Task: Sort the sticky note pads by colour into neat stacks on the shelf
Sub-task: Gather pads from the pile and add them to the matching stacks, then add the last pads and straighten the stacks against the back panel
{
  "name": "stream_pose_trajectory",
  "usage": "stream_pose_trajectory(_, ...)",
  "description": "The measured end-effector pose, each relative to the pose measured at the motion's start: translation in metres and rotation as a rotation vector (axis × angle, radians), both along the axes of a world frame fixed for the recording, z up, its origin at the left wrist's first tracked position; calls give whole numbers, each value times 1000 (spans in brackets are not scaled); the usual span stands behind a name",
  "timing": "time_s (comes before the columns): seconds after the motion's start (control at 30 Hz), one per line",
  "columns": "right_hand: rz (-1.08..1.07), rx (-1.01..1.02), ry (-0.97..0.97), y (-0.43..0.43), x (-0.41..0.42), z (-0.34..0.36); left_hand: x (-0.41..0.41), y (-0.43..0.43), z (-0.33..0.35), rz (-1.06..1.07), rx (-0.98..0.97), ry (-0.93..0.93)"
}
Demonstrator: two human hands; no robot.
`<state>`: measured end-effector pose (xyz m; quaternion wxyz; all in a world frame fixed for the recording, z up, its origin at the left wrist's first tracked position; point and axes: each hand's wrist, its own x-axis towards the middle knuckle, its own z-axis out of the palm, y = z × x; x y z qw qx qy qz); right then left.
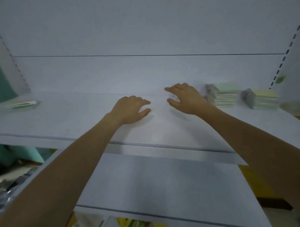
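Both hands empty, fingers spread over shelf. Right hand just beside green stack; yellow stack beyond it. Left hand well apart from loose pads, far side.

Single head-worn wide-angle view, looking forward and slightly down from close in front of a white shelf. The shelf's back panel fills the upper frame; a lower shelf runs across the bottom. Both forearms enter from the lower corners, the hands near centre. Straight edges bow toward the margins; the picture is motion-blurred.
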<state>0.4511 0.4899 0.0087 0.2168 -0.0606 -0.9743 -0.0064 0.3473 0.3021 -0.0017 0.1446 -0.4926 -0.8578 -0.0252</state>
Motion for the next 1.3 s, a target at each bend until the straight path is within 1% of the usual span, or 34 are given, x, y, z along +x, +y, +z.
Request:
stream_pose_trajectory(0.07, 10, 27, -43, -35, -29, 0, -23, -37, 0, 89, 1, 27)
stream_pose_trajectory(0.2, 30, 36, -105, -101, -85, -2, -61, -104, -9, 243, 26, 11)
stream_pose_trajectory(0.37, 129, 30, -100, -174, -162, 2, -116, -171, -9, 346, 70, 42)
stream_pose_trajectory(0.53, 219, 5, -85, -225, -243, -3, -182, -227, -9, 460, 109, 53)
stream_pose_trajectory(0.7, 296, -35, -156, -271, -315, -14, -241, -283, -12, 550, 116, 2)
stream_pose_trajectory(0.83, 335, -88, -203, -307, -352, -23, -284, -326, -14, 610, 133, -43)
stream_pose_trajectory(0.93, 349, -116, -245, -330, -371, -32, -317, -346, -16, 611, 122, -89)
stream_pose_trajectory(1.07, 325, -183, -258, -355, -386, -41, -364, -360, -17, 539, 63, -150)
stream_pose_trajectory(1.2, 238, -287, -293, -380, -392, -43, -402, -371, -19, 392, -66, -306)
stream_pose_trajectory(1.3, 163, -348, -314, -393, -396, -43, -417, -370, -20, 257, -86, -405)
